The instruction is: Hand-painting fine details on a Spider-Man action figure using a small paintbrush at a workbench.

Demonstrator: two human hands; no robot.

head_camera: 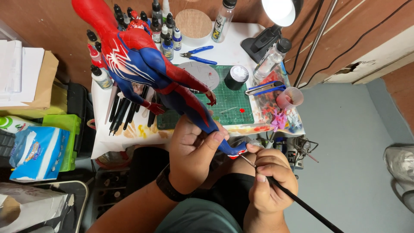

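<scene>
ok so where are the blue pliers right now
The blue-handled pliers lie at the back of the table, between the dropper paint bottles and the black lamp base.

Bare arms, dark band on one wrist

The left hand (192, 151) wore a black band at the wrist; the right hand (269, 181) wore nothing. Both forearms were unsleeved, above a grey-green shirt and black shorts.

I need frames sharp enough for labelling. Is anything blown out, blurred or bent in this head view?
Head view: the lamp is blown out white; the figure, left hand and right hand are sharp; wide-lens bending shows at the edges.
</scene>
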